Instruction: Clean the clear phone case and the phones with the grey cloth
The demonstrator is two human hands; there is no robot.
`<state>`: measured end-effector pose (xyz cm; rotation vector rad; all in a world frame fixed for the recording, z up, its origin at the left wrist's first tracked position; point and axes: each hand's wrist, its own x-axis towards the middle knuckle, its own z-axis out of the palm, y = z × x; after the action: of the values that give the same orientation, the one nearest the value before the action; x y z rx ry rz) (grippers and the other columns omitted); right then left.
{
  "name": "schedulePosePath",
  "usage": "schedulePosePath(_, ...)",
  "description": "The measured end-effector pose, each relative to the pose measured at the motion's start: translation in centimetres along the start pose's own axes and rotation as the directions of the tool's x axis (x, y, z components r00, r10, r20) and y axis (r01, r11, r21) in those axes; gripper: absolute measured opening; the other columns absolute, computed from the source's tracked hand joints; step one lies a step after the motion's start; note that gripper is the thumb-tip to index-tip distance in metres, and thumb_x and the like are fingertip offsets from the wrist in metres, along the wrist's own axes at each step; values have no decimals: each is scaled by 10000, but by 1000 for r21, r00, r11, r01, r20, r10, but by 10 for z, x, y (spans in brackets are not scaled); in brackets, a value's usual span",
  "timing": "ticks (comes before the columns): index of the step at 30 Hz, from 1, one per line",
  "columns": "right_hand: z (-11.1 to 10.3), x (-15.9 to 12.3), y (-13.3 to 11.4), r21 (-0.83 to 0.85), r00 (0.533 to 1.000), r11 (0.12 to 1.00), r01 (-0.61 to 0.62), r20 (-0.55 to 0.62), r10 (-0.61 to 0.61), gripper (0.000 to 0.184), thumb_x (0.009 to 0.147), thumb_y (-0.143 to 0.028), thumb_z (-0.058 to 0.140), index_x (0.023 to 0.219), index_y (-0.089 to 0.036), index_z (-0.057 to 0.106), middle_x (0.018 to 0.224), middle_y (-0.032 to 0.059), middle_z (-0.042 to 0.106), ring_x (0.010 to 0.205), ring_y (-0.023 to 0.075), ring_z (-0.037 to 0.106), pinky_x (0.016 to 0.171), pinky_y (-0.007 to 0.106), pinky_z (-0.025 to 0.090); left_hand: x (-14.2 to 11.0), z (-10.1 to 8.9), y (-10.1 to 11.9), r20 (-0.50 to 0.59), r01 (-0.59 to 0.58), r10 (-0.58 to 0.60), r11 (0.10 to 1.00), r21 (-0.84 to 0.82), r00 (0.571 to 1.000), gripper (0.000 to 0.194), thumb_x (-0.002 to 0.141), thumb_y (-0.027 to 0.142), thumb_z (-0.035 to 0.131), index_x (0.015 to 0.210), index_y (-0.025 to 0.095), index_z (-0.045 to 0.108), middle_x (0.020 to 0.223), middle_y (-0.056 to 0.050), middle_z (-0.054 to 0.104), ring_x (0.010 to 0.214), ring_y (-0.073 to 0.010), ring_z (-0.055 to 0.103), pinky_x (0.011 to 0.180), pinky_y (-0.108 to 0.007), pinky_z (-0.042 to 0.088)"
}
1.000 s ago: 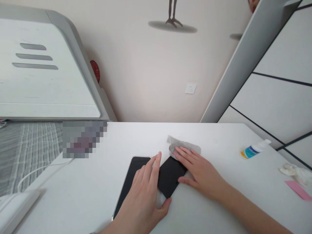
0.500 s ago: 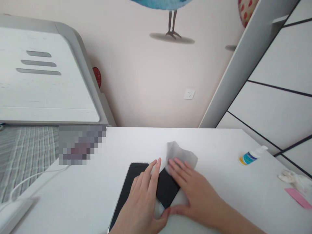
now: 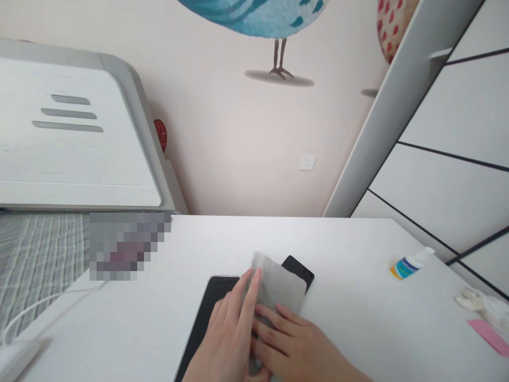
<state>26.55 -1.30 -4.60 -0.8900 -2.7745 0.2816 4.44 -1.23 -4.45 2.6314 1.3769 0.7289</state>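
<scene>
1. Right grip [image 3: 294, 342]: palm down, fingers flat on grey cloth [image 3: 282, 286], unclenched.
2. Left grip [image 3: 226, 334]: fingers extended over larger black device [image 3: 209, 302]; whether grasping, cannot tell.
3. Grey cloth: beneath right fingers, covering part of smaller black device [image 3: 299, 271], whose far end protrudes on white bench [image 3: 358, 265].

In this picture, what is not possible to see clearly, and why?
Head view:
Smaller black device: lower part covered by the gray cloth beneath the right hand.
Larger black device: partly behind the left hand; frame's bottom edge cuts it off.
Bottle label: print too small.
Bird picture: top edge cuts it off.
</scene>
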Motion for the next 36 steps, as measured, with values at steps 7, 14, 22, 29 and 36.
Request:
schedulePosePath(7,-18,-7,16,-15,933,934,-356,-64,355,892,916,-716,535,1608,-215,279,1660,94,257,1537,337,252,1256,580,227,3,-1,4,28,43,-43,999,-22,999,1186,729,239,714,1623,247,-66,1594,-195,396,1398,-398,478,1027,-553,522)
schedulePosePath(14,-11,-2,6,70,992,990,-126,30,125,704,1001,-621,468,1593,-271,314,1627,23,355,1524,250,307,1271,503,233,2,-3,4,40,46,-44,997,-60,998,1200,711,181,701,1619,250,-81,1610,-195,365,1414,-387,459,1055,-551,507)
schedulePosePath(22,-20,-3,2,61,965,964,-260,35,258,982,880,-807,476,1627,-232,201,1671,45,222,1560,294,178,1274,554,176,6,-10,9,107,111,-97,985,-134,990,1188,757,202,734,1614,297,-83,1635,-178,318,1466,-381,387,1105,-581,454)
schedulePosePath(29,-21,-2,17,-2,905,907,-421,-76,419,796,963,-696,458,1591,-224,327,1641,92,312,1535,300,270,1249,571,250,5,-12,11,132,137,-118,979,-150,984,1181,789,245,753,1609,313,-94,1647,-166,300,1485,-373,357,1131,-579,423)
schedulePosePath(36,-15,6,-12,182,994,977,-107,53,99,958,888,-752,545,1620,-217,232,1655,71,291,1548,270,235,1290,492,147,4,-11,10,128,128,-106,977,-172,986,1169,771,158,713,1612,288,-88,1656,-178,270,1479,-369,363,1134,-565,418)
